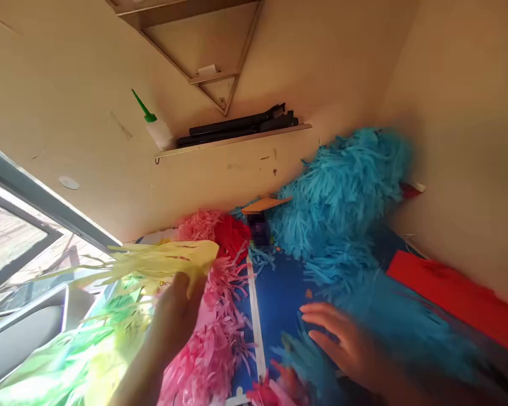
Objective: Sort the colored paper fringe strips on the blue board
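Observation:
In the head view my left hand [178, 307] is closed on a sheet of yellow fringed paper [186, 252], its cut strips trailing left. Beneath and beside it lie green fringed paper [97, 327] and pink fringed paper [211, 338]. My right hand [342, 338], slightly blurred, hovers low on the right with its fingers apart and nothing in them. Close to it are loose blue fringes [307, 355] and red-pink scraps [275, 389] on the blue table [281, 299]. A large blue heap of fringed paper [347, 197] rises behind it.
A folded red sheet [452, 293] lies at the right by the wall. Red paper [232, 237] and an orange piece [265, 204] sit at the back. Above them a narrow shelf [237, 141] bears black bars [245, 124] and a green-tipped glue bottle [158, 132]. A window [21, 225] stands left.

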Motion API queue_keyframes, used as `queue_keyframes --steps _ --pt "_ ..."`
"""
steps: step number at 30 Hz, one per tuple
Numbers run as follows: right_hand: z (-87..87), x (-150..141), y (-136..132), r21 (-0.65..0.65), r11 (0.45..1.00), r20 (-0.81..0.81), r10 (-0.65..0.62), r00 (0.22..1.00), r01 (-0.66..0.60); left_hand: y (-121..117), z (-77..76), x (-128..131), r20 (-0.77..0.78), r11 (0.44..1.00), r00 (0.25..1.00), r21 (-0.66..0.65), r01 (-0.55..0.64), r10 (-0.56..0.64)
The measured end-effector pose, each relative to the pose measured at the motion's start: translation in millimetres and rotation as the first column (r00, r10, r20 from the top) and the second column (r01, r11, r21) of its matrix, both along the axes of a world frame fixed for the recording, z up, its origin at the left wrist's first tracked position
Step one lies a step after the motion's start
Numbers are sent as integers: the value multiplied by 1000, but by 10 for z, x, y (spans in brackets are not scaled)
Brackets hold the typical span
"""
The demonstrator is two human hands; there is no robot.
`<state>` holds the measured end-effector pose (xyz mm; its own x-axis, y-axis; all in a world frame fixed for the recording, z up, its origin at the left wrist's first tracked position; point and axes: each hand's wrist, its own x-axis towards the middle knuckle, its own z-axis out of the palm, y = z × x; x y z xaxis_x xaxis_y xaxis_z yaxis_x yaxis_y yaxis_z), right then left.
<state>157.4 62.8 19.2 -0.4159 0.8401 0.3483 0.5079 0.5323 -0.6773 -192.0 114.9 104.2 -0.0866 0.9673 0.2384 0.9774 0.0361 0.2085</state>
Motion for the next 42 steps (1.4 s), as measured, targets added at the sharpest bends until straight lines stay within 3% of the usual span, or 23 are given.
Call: queue_keyframes --steps 2,5,7,10,13,17,22,25,30,33,37,40,42 --pt "68 -299 -55 29 994 -39 108 993 -107 99 -404 614 -57 952 964 -180 246 -260" --pt "-2 -510 -136 67 973 -87 225 970 -220 170 -908 1218 -75 881 913 -304 362 -401" --pt "-104 -522 -145 62 975 -89 218 972 -213 172 -1110 1381 -59 836 882 -352 420 -468" --pt "-242 -495 -60 17 998 -16 69 998 -68 122 -1267 1407 -30 789 844 -375 487 -535" --pt "-345 -525 105 49 999 124 -23 992 17 47 -1381 1363 -34 790 840 -363 494 -541" --pt "-501 -618 351 142 990 265 -49 963 11 -17 -1509 1336 -108 874 882 -230 427 -459" --pt "-662 -563 554 103 990 458 -136 878 99 -33 -1536 1280 -166 917 905 -140 373 -393" --pt "-592 -489 550 60 993 498 -119 859 103 -35 -1558 1214 -158 922 912 -145 358 -379" --pt "-374 -577 516 -30 999 345 26 938 -17 -39 -1675 1164 -130 889 880 -115 444 -456" --pt "-408 -706 587 -95 995 444 50 895 -8 -32 -1756 1187 -116 852 845 -134 507 -521" --pt "-597 -698 773 -28 996 533 -54 845 81 -24 -1790 1225 -126 844 838 -167 510 -531" --pt "-655 -480 934 15 967 533 -225 816 256 -35 -1730 1255 -136 853 853 -234 467 -504" --pt "-605 -303 995 53 922 513 -355 781 384 -41 -1669 1281 -132 857 866 -278 434 -482"
